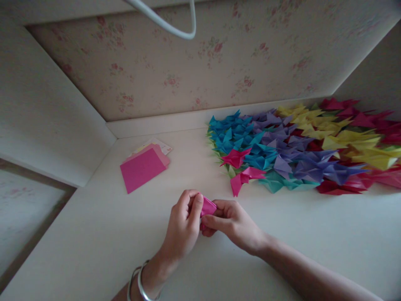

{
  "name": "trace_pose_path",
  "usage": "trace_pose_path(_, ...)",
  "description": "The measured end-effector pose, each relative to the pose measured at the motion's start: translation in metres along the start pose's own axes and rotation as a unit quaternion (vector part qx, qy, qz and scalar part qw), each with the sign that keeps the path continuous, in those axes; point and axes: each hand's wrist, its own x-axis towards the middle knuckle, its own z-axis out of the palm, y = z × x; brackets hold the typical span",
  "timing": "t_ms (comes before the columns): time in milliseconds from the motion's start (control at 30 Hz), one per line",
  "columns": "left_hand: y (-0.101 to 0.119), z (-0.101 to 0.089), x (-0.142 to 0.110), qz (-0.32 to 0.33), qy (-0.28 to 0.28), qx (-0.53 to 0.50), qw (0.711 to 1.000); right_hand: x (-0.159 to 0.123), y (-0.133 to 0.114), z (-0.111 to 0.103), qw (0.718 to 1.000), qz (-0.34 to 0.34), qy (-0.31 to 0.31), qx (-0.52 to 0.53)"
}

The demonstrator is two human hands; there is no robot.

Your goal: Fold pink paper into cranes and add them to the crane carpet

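White tabletop (103, 234), floral wall (188, 62), left hand (184, 223), right hand (239, 225), fingers (216, 222) of both pinching pink paper (207, 206)

So from where I'm standing, both bare forearms reach in from the near side and angle toward each other. Left forearm (152, 276) slants far and right, and you don't see much of it. Right forearm (300, 269) is longer in view, coming from the near right. The left hand (184, 221) has its fingers curled over, left thumb (196, 205) pointing far. Right hand (236, 225) is turned sideways, right thumb (214, 222) laid out leftward, fingers bent underneath. Both are pinching, fingertips just beside each other.
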Motion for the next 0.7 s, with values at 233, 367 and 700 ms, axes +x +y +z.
trace_pose_path(233,0.002,-0.006,0.003,-0.022,-0.065,0.016,0.998,-0.001,0.0,-0.014,0.988,-0.058,0.005,-0.143)
trace_pose_path(367,0.002,-0.01,0.006,-0.02,-0.039,0.023,0.999,-0.002,0.0,-0.014,0.968,-0.103,0.035,-0.227)
trace_pose_path(700,0.001,-0.01,0.008,0.087,-0.081,0.156,0.981,-0.002,0.0,-0.013,0.889,-0.236,0.118,-0.375)
